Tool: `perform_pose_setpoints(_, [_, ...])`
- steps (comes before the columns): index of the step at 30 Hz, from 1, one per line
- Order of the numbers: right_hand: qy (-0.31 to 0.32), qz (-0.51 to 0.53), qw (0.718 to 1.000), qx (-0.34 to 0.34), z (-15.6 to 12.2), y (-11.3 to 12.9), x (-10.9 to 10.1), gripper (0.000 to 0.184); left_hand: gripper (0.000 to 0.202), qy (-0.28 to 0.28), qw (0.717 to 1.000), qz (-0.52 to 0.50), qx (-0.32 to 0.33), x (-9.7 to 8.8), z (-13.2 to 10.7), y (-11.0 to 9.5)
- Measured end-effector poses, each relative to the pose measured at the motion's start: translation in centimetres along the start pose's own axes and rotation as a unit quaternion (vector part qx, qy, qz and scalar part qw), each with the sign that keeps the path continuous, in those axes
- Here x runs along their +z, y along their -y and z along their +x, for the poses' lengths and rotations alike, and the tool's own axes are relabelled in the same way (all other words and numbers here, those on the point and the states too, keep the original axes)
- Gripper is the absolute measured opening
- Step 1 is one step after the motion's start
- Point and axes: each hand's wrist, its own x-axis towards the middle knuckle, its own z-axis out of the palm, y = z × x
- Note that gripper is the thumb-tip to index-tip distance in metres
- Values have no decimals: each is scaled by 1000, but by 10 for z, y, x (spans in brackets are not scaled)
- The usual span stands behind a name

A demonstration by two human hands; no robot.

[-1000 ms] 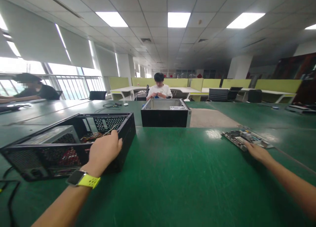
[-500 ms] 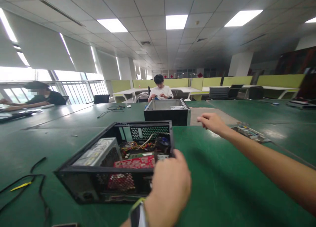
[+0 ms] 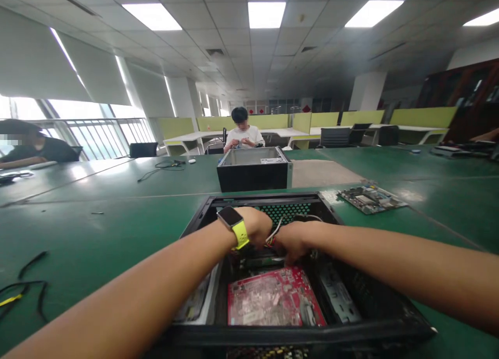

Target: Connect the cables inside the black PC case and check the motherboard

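An open black computer case (image 3: 195, 221) lies right in front of me on the green table (image 3: 97, 229), with a red circuit board (image 3: 273, 296) on its floor. Both my hands reach into its far half. My left hand (image 3: 257, 226), with a yellow-strapped watch on the wrist, is curled around a bundle of white and red wires (image 3: 273, 233). Pressed against it, my right hand (image 3: 292, 239) is closed on the same bundle. The fingertips of both are hidden inside the case.
A second, empty black case (image 3: 253, 174) stands farther back at centre. A loose green motherboard (image 3: 370, 199) lies to the right. Black cables (image 3: 27, 276) trail at the left edge. One person sits behind the far case, another at the far left.
The case now sits centred close in front of me. My left hand left its rim and my right hand came off the motherboard side; both now reach inside onto the wires.
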Motion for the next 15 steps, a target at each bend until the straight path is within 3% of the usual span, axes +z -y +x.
perform_pose_setpoints(2, [41, -32, 999, -1, 3, 2, -4, 32, 31, 80, 997, 19, -7, 19, 24, 14])
perform_pose_setpoints(4, [33, -56, 998, 4, 4, 3, -7, 36, 25, 152, 988, 32, -1, 37, 40, 18])
perform_pose_setpoints(6, [11, -76, 997, 5, 4, 4, -8, 35, 23, 182, 982, 45, 7, 47, 48, 19])
perform_pose_setpoints(9, [-12, -86, 996, 28, 3, 4, -8, 34, 16, 153, 985, 76, 7, 48, 47, 18])
perform_pose_setpoints(15, [5, -86, 996, 24, 1, 3, -8, 31, 13, 115, 987, 116, 0, 39, 38, 15])
